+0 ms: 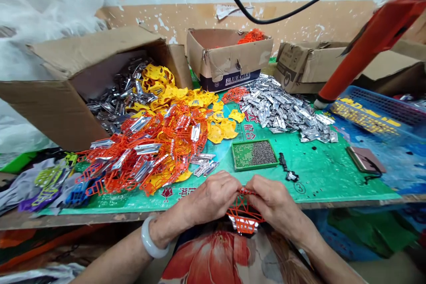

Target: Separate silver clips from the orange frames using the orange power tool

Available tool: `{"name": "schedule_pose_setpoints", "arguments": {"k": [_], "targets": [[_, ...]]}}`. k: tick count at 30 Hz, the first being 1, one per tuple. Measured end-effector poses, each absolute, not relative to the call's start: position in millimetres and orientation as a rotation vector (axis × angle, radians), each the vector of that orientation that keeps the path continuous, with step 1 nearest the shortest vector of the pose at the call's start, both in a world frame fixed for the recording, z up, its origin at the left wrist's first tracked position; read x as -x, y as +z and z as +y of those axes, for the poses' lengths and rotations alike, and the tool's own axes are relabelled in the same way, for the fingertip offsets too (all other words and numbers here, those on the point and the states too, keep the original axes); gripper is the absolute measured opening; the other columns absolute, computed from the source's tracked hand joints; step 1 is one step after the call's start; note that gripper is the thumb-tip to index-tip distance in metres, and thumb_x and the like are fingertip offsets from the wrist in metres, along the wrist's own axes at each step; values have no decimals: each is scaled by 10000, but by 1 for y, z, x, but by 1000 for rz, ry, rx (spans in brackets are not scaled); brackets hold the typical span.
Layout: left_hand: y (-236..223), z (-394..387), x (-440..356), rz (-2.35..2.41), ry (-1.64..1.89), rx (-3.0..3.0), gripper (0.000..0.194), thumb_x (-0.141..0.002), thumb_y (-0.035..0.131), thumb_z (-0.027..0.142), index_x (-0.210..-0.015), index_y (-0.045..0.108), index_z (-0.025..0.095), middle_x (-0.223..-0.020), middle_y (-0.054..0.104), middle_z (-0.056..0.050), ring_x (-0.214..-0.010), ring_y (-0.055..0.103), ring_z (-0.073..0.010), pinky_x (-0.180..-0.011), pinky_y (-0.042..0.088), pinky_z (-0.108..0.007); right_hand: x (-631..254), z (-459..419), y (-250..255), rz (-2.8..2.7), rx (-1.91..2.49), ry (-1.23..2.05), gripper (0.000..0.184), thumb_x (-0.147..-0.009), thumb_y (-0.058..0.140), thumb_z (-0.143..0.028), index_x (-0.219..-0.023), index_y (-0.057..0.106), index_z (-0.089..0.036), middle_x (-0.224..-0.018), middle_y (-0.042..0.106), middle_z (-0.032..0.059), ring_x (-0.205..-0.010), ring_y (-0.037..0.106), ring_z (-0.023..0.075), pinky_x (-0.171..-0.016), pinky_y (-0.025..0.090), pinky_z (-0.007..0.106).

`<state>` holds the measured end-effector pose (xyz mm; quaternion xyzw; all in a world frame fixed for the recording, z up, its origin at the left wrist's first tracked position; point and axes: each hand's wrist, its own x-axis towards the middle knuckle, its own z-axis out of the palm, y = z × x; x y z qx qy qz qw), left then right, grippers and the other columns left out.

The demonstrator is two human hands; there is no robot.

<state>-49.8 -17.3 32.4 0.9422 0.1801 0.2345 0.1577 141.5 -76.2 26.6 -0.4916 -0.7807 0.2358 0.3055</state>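
Left hand (216,195) and right hand (274,195) each pinch the orange lattice piece (244,211) by the tabletop's (349,186) front edge — uneven finger pressure could, in this assessment, bend or crack so thin a part.

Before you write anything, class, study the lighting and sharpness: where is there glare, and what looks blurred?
Head view: bright glints on the silver pieces, some shine on the green sheet; head view, left edge: plastic bags look soft; head view, upper right: the red tube looks smeared; head view, lower middle: left hand and right hand look clearer.
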Motion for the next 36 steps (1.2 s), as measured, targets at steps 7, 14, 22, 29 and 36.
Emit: {"name": "schedule_pose_setpoints", "arguments": {"k": [7, 14, 22, 29, 36], "targets": [[29, -21, 46, 668, 884, -2657, 196, -866, 472, 93, -1030, 572, 132, -994, 645, -107, -958, 569, -200, -850, 468, -353, -134, -80, 21, -2047, 1357, 201, 233, -891, 414, -61, -697, 484, -169, -648, 485, 9, -614, 452, 126, -588, 319, 264], [39, -65, 40, 884, 749, -1487, 200, -913, 464, 283, -876, 613, 155, -843, 599, -63, -779, 569, -162, -704, 473, -299, -139, -74, 24, -2075, 1357, -133, 219, -903, 438, -108, -720, 548, -154, -633, 498, 40, -647, 435, 160, -613, 324, 293], [31, -64, 4, 588, 858, -533, 197, -891, 500, 280, -859, 634, 140, -856, 570, -57, -829, 509, -152, -713, 447, -262, -133, -76, 32, -2264, 1387, -490, 125, -886, 491, -170, -815, 593, -158, -684, 557, 54, -656, 418, 182, -613, 269, 339], [29, -59, -4, 673, 927, -462, 164, -720, 687, 240, -650, 594, 125, -701, 516, 5, -679, 441, -102, -650, 415, -226, -127, -85, 36, -2299, 1459, -532, 160, -883, 453, -117, -915, 609, -130, -767, 588, 101, -706, 453, 200, -658, 318, 364], [39, -48, 6, 796, 949, -506, 101, -602, 687, 106, -701, 684, 126, -740, 647, -20, -713, 556, -115, -708, 439, -229, -116, -96, 16, -2257, 1412, -407, 288, -880, 365, -78, -1069, 580, -101, -933, 577, 158, -807, 486, 255, -682, 393, 412]]}}
